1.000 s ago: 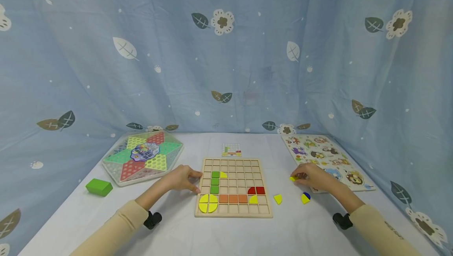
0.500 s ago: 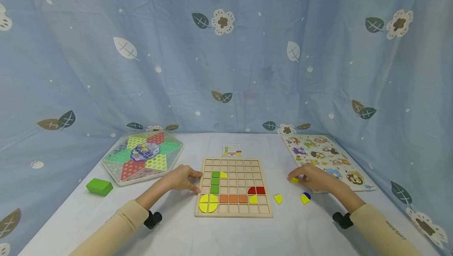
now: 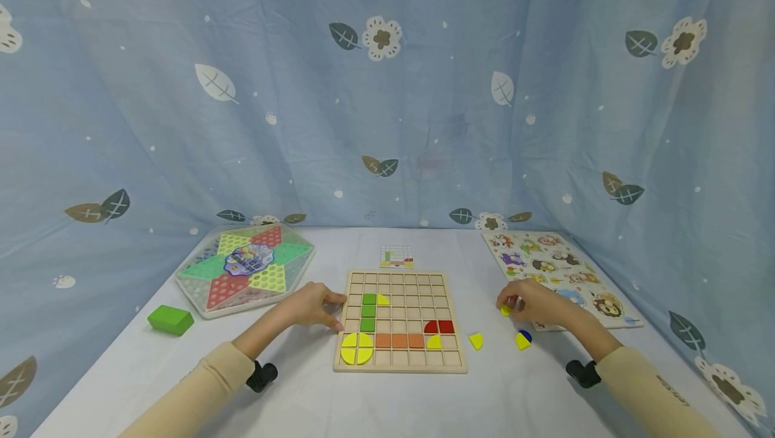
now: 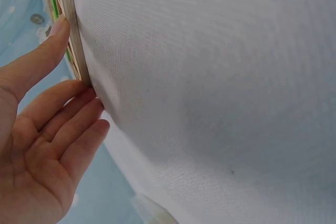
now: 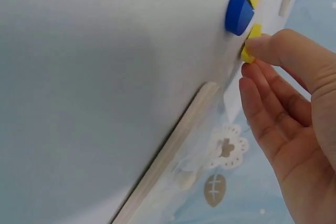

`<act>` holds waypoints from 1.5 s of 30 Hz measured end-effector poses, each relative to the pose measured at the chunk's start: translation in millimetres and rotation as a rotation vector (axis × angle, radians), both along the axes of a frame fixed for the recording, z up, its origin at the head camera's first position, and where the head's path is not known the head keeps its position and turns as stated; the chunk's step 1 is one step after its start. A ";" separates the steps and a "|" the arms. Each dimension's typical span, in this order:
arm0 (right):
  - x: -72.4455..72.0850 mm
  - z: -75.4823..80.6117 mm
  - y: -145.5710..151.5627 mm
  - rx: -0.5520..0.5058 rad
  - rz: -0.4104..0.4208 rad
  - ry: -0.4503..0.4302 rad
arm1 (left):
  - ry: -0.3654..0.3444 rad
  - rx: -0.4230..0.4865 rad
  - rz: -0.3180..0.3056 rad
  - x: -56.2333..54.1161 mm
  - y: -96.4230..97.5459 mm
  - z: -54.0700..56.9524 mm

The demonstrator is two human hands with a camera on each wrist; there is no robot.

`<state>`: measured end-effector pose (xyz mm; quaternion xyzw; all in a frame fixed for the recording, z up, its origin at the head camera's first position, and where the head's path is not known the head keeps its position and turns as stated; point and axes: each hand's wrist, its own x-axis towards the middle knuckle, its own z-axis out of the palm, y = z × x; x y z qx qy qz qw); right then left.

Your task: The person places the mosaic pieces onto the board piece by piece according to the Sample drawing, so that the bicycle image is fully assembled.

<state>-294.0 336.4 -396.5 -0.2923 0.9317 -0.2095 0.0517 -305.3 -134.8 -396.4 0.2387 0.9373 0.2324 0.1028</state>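
Observation:
A wooden grid board (image 3: 399, 369) lies mid-table, holding green, orange and red blocks and several yellow quarter-circle blocks. At its left edge rests my left hand (image 3: 313, 305); in the left wrist view its thumb (image 4: 59, 31) touches the board's side and the other fingers reach the corner. My right hand (image 3: 533, 302), right of the board, pinches a yellow quarter-circle block (image 5: 256, 31) between thumb and fingers, close over the table. Nearer to me are a blue block (image 5: 239, 15) against a yellow quarter-circle block (image 3: 521, 342), and another loose yellow quarter-circle block (image 3: 476, 341) beside the board.
Behind the board lies a small pattern card (image 3: 396, 256). An animal picture puzzle (image 3: 569, 270) stands right, partly behind the right hand. A hexagonal star-pattern game box (image 3: 248, 266) and a green block (image 3: 170, 320) are at left. A blue curtain (image 3: 387, 122) closes the back.
My right fingers shift slightly around the yellow quarter-circle block, which turns and moves a little right and nearer to me. The left hand and the board stay put.

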 end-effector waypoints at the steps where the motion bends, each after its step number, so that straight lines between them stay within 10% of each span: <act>1: 0.4 0.3 -0.3 -0.002 -0.006 0.000 | 0.002 -0.003 -0.002 -0.1 0.0 -0.1; 28: 40.3 8.5 -65.1 -0.227 0.174 0.004 | 0.009 0.005 -0.004 -0.7 -0.6 -2.2; 45: 58.5 -1.2 -116.5 -0.143 0.053 0.043 | 0.017 0.010 -0.012 -1.0 -0.8 -1.8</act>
